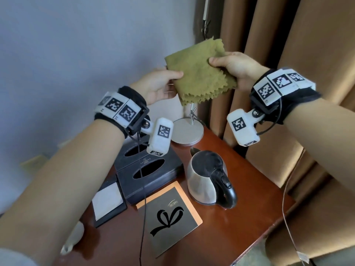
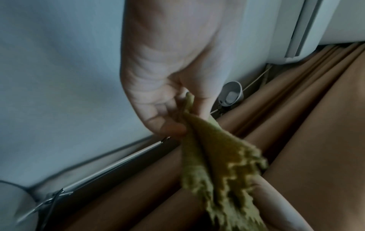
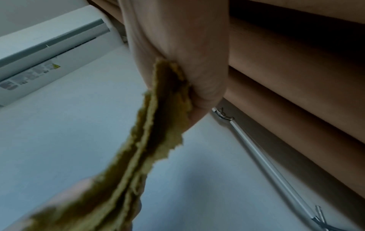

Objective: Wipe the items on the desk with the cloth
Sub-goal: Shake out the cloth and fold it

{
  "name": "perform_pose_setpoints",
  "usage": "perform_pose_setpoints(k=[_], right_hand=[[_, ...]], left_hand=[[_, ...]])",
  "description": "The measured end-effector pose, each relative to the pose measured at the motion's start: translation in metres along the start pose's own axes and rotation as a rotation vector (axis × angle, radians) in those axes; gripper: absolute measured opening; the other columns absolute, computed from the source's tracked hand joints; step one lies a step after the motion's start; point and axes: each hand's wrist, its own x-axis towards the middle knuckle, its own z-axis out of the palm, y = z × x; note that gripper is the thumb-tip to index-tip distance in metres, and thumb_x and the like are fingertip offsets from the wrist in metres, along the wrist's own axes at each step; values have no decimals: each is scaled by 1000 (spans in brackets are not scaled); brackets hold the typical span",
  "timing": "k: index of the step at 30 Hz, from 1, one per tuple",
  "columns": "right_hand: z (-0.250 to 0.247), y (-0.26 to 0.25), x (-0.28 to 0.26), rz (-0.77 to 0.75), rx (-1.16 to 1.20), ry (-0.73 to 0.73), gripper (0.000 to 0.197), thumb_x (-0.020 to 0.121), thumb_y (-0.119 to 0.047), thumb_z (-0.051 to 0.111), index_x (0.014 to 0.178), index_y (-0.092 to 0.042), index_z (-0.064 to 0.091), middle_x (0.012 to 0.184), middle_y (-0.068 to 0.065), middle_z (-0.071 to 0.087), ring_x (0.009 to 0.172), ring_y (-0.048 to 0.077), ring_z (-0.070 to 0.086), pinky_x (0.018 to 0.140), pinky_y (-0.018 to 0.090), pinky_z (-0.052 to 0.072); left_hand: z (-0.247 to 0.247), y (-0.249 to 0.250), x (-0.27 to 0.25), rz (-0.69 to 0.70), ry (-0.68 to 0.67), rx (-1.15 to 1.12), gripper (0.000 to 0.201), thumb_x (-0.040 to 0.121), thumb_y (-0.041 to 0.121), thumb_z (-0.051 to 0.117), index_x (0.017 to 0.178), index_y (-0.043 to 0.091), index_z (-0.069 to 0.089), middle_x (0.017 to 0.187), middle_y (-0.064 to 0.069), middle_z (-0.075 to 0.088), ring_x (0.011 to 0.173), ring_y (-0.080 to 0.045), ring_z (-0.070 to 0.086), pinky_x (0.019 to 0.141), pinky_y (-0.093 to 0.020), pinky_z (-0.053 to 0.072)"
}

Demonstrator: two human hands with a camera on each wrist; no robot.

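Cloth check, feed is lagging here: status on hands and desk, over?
Both hands, left hand and right hand, pinch folded cloth above desk. Kettle unwiped. Nothing blocking.

Backdrop: plain pale blue-grey wall (image 1: 76, 45). Right of it: brown fabric curtains (image 1: 288, 35) in heavy vertical folds. At the seam between the two: slim white curtain wand (image 1: 206, 8) on a metal clip, hanging upright. High on the wall, seen from the right wrist: white boxy air-conditioning unit (image 3: 39, 51), printed labels and a yellow warning triangle on its underside. Lower right, in front of the curtains: thin white cable (image 1: 286, 198) trailing down. Pale yellowish shapes (image 1: 34, 160) low by the wall, too blurred to identify.
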Motion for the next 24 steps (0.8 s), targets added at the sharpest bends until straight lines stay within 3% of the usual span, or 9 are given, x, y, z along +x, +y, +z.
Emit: perform_pose_setpoints(k=[2, 5, 8, 11, 13, 16, 18, 21, 24], right_hand=[[-5, 10, 7, 80, -5, -57, 12, 93, -20, 57, 103, -16, 62, 89, 0, 71, 77, 13, 70, 62, 28, 56], [-12, 33, 21, 220, -160, -178, 23, 90, -19, 60, 112, -13, 58, 105, 3, 67, 94, 18, 65, 78, 35, 54], [-20, 61, 38, 300, -241, -123, 17, 85, -7, 65, 100, -11, 60, 95, 5, 67, 86, 18, 65, 64, 29, 58], [-26, 88, 55, 381, -253, -96, 25, 84, -6, 66, 108, -7, 59, 93, 7, 66, 82, 20, 65, 54, 26, 57], [-29, 112, 67, 436, -291, -95, 31, 85, -6, 65, 114, -6, 57, 96, 8, 67, 84, 20, 66, 63, 29, 57], [-32, 149, 85, 499, -334, -95, 37, 84, -6, 66, 120, -4, 56, 113, 11, 65, 100, 24, 64, 84, 36, 52], [-36, 174, 97, 535, -363, -83, 35, 83, -5, 67, 117, -3, 57, 115, 13, 64, 102, 26, 63, 89, 38, 51], [-39, 206, 113, 603, -455, -94, 34, 82, -8, 70, 114, -3, 58, 113, 14, 65, 103, 28, 63, 95, 42, 49], [-44, 235, 125, 659, -571, -146, 43, 79, -14, 73, 118, -2, 57, 116, 14, 64, 108, 30, 61, 99, 44, 47]], left_hand=[[5, -7, 13, -8, -10, -18, 11, 98, 16, 51, 108, 18, 55, 102, 0, 64, 91, -15, 61, 89, -33, 51], [12, -23, 29, -58, -43, 5, 6, 99, 17, 50, 99, 19, 56, 99, -1, 64, 88, -16, 63, 75, -32, 55], [15, -48, 47, -120, -45, -7, 6, 97, 10, 52, 100, 12, 57, 94, -3, 65, 81, -14, 65, 61, -27, 58], [14, -79, 66, -191, -65, -2, 26, 95, 5, 55, 120, 3, 54, 97, -5, 65, 79, -14, 66, 60, -23, 58], [15, -102, 80, -255, -90, 28, 33, 94, 4, 56, 127, 2, 51, 105, -7, 64, 83, -15, 66, 63, -23, 58], [16, -138, 102, -341, -93, 69, 38, 93, 4, 57, 130, 0, 50, 112, -11, 61, 94, -21, 63, 75, -29, 55], [17, -161, 116, -397, -114, 83, 31, 94, 4, 56, 125, 0, 53, 109, -12, 62, 91, -22, 63, 79, -30, 54], [20, -191, 135, -484, -172, 114, 11, 95, 4, 54, 105, 2, 58, 92, -10, 63, 77, -18, 63, 63, -22, 57], [25, -219, 152, -541, -212, 198, 4, 93, 4, 57, 97, 3, 60, 90, -9, 64, 66, -13, 66, 59, -21, 56]])
